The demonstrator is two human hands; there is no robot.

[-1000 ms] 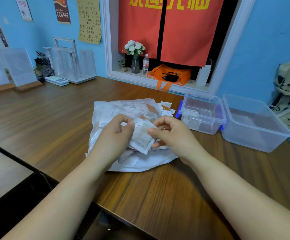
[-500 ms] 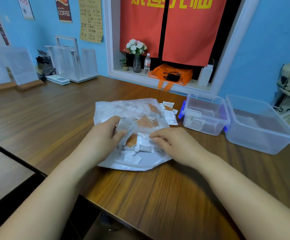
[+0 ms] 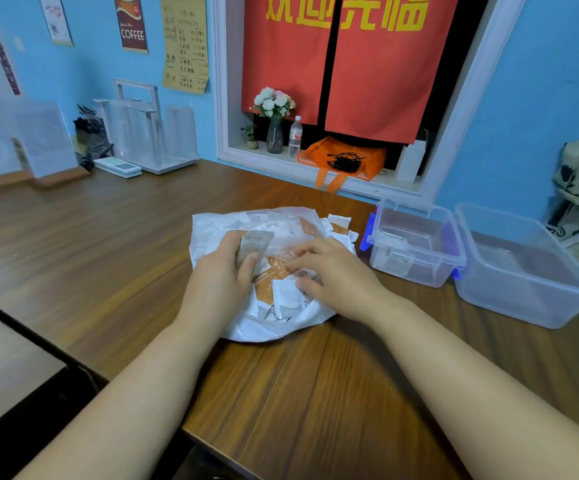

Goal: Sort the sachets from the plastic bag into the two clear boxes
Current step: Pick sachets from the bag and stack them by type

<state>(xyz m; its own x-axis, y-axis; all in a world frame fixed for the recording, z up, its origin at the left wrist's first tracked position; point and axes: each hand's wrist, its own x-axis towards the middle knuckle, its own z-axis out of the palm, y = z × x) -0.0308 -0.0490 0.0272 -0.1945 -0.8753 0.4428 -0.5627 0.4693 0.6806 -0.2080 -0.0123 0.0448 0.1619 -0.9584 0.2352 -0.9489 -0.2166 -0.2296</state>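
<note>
Step in hand: picking from the bag, sorting not far along by the look of the pile. Plastic bag (image 3: pixel 217 225) lies flat mid-way across the wooden table (image 3: pixel 315 403), mouth toward the boxes, packed with white and orange sachets; a few spilled sachets (image 3: pixel 338 221) lie at its far right edge. Left hand (image 3: pixel 220 284) grips a thin stack of pale sachets (image 3: pixel 254 241), thumb on the front face, stack held upright over the bag. Right hand (image 3: pixel 341 277) rests on the pile, fingers spread over an orange sachet (image 3: pixel 271 273) and a white sachet (image 3: pixel 286 296); cannot tell whether it pinches one or only touches. Near clear box (image 3: pixel 416 273), blue clips, stands just right of the bag with a few white sachets inside. Far clear box (image 3: pixel 527 303) sits beside it, further right; contents not readable through the wall. Judgement: next move calls for lifting one sachet free of its neighbours, reading its colour, then carrying it right to the matching box. Risk: thin packets cling together, so two kinds may travel as one
</note>
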